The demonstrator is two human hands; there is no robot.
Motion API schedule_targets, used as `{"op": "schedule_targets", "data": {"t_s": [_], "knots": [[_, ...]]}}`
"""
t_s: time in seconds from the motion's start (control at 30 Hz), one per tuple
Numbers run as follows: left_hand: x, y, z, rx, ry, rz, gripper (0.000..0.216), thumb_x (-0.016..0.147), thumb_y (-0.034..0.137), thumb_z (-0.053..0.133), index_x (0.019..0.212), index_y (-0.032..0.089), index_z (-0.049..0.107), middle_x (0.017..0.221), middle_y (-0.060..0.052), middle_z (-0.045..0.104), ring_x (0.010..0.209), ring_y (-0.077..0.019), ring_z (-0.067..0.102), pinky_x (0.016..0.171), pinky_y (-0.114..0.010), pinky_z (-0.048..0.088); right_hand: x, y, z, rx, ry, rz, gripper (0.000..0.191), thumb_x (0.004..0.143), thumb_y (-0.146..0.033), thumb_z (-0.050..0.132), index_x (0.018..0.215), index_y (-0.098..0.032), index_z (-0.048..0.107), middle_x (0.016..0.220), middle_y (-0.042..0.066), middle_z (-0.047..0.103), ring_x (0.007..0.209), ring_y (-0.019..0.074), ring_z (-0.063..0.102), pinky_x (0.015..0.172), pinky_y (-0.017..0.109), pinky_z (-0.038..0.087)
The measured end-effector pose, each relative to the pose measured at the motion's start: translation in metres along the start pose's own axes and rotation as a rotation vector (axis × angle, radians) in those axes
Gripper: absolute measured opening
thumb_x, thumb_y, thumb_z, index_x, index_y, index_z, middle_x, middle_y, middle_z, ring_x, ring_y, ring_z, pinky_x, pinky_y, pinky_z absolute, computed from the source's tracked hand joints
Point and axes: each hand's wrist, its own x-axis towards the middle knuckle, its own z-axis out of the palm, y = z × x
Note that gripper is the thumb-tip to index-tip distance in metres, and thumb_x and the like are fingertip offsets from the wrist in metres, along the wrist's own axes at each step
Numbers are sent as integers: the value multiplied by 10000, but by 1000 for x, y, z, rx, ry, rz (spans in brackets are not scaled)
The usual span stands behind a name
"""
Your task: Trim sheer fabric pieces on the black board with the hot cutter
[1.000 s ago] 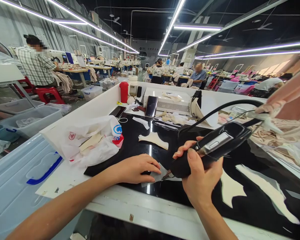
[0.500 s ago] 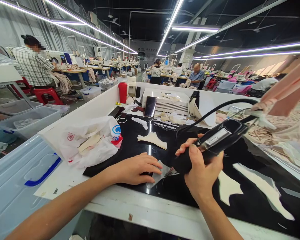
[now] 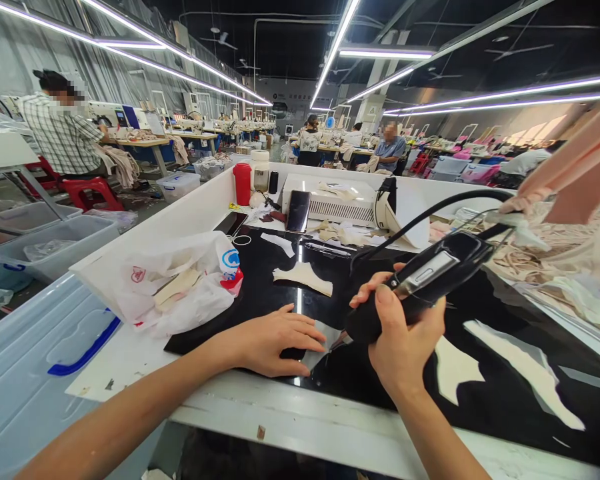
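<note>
My right hand [image 3: 405,340] is wrapped round a black corded hand-held cutting tool [image 3: 425,280], whose tip points down-left at the black glossy worktop [image 3: 380,380]. My left hand [image 3: 275,340] lies flat with fingers spread, pressing a small thin pale fabric piece [image 3: 323,340] right beside the tool's tip. The piece is partly hidden under my fingers. A cream cut fabric shape [image 3: 304,275] lies just beyond my left hand.
A white plastic bag [image 3: 180,287] with fabric sits to the left, and a blue-handled bin lid [image 3: 40,353] is at far left. Cream offcuts [image 3: 525,373] lie to the right. A red flask [image 3: 242,183], phones and a white machine [image 3: 340,203] stand at the back. Other people sit at distant tables.
The tool's tip and my right hand have shifted slightly along the small piece; my left hand stays pressed on it, with the piece more covered by my fingers.
</note>
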Motion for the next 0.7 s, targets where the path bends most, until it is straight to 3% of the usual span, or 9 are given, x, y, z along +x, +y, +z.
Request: {"op": "schedule_targets", "data": {"t_s": [0.7], "knots": [[-2, -1, -2, -25, 2, 20, 430, 965, 358, 719, 1382, 300, 633, 1502, -87, 602, 1460, -306, 488, 1257, -691, 101, -11, -6, 6, 33, -20, 40, 368, 874, -353, 796, 1163, -274, 583, 854, -45, 652, 643, 137, 621, 651, 333, 555]]}}
